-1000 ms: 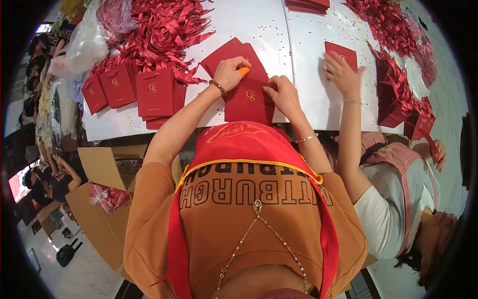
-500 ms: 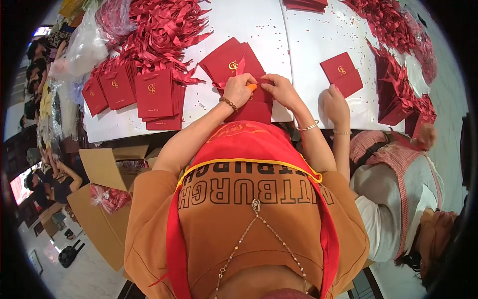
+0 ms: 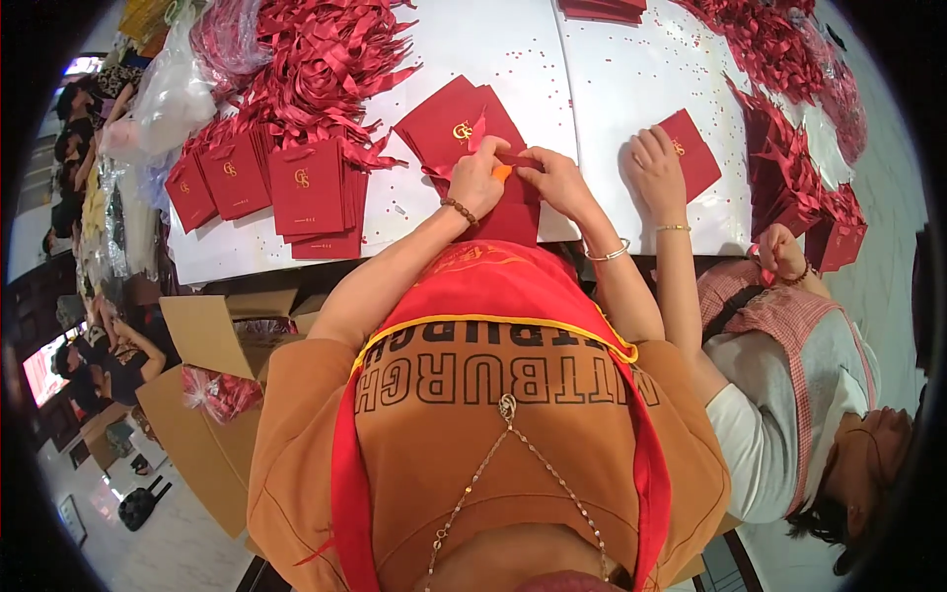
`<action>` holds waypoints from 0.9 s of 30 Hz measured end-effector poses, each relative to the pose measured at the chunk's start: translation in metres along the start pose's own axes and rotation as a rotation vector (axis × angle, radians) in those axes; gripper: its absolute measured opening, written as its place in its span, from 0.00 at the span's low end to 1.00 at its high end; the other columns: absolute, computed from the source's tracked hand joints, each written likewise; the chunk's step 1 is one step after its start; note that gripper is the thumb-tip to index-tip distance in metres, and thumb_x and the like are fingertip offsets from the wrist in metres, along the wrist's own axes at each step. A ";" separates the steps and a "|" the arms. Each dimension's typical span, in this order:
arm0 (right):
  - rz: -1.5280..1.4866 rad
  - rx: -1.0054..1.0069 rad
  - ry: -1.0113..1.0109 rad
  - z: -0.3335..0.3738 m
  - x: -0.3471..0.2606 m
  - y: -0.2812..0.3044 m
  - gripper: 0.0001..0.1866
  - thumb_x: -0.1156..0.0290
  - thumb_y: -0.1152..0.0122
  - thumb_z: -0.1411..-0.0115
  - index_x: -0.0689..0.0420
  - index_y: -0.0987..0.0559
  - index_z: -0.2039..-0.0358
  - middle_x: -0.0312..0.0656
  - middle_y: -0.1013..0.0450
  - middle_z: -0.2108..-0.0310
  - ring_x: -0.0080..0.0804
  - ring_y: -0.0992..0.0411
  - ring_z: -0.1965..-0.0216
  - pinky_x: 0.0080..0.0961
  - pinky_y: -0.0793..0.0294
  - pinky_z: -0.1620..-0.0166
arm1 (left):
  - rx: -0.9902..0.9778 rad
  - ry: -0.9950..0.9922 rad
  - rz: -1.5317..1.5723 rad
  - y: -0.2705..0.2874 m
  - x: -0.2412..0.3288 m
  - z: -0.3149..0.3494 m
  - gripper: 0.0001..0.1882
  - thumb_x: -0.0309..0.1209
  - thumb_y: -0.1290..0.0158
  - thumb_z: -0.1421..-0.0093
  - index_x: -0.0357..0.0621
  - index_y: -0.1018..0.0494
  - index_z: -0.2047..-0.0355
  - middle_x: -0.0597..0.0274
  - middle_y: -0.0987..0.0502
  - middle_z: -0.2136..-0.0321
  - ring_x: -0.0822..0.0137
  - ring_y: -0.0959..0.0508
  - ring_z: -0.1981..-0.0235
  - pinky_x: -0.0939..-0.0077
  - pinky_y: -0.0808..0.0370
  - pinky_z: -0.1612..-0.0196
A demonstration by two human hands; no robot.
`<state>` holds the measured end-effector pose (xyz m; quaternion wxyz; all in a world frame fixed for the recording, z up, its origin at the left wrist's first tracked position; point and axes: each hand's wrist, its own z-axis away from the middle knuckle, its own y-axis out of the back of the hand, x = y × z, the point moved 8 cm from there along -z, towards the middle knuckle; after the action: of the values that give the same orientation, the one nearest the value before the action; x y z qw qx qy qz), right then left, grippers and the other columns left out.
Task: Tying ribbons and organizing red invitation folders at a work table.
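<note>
Dark red paper gift bags with a gold emblem lie overlapped in front of me, the top one fanned out to the left. My left hand is closed around a small orange object whose kind I cannot make out. A red ribbon rises beside its fingers. My right hand is close by, its thumb and fingers pinched on a strip of red ribbon at the bag's edge. Under both hands another red bag reaches to the table's front edge. My fingers hide where the ribbon meets the bag.
Left of me stand stacks of finished-looking red bags below a heap of red ribbons. At right, a co-worker's hand rests by another red bag. More bags lie beyond. An open cardboard box stands lower left.
My hands stay almost in place at the ribbon, with only slight finger movement. The co-worker's near hand has moved up over its bag; their other hand has come in nearer the table edge.
</note>
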<state>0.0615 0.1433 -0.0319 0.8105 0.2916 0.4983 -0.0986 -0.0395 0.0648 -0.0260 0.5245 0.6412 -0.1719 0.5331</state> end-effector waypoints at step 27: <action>0.274 0.215 0.388 0.025 -0.032 0.004 0.10 0.79 0.45 0.50 0.62 0.28 0.64 0.50 0.29 0.68 0.46 0.30 0.67 0.32 0.30 0.64 | -0.093 0.080 0.182 -0.008 -0.005 -0.003 0.12 0.25 0.50 0.48 0.36 0.30 0.62 0.61 0.26 0.81 0.73 0.27 0.83 0.81 0.30 0.79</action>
<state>0.0668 0.1277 0.0054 0.6697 0.4545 0.5870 0.0173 -0.0367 0.0686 -0.0350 0.5096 0.5762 -0.2326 0.5951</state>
